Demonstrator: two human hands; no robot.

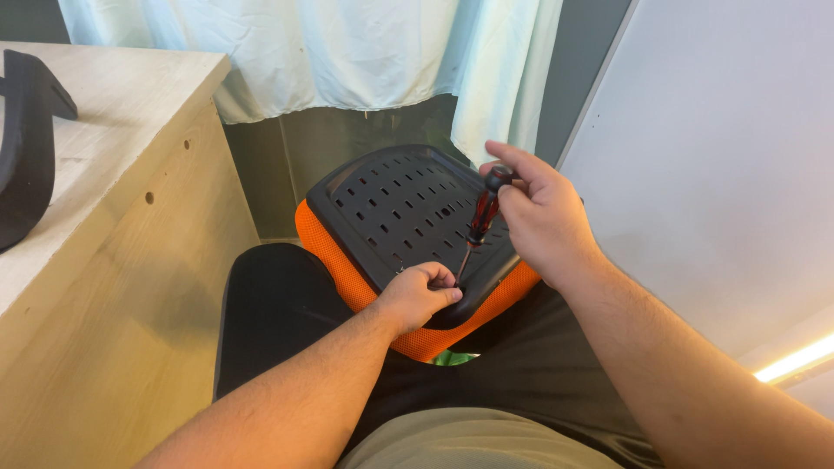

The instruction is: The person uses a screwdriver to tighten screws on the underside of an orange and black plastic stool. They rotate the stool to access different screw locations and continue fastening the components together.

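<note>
Centrally in the frame, a red-and-black screwdriver (480, 221) stands tip-down on the black slotted seat base (401, 211), right hand (540, 217) wrapped around its handle; left hand (419, 293) pinches closed at the tip, orange cushion (347, 287) beneath.

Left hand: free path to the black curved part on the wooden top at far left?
Probably not now: the left hand is pinching at the screwdriver tip on the seat base. Nothing blocks the way to the curved part.
</note>
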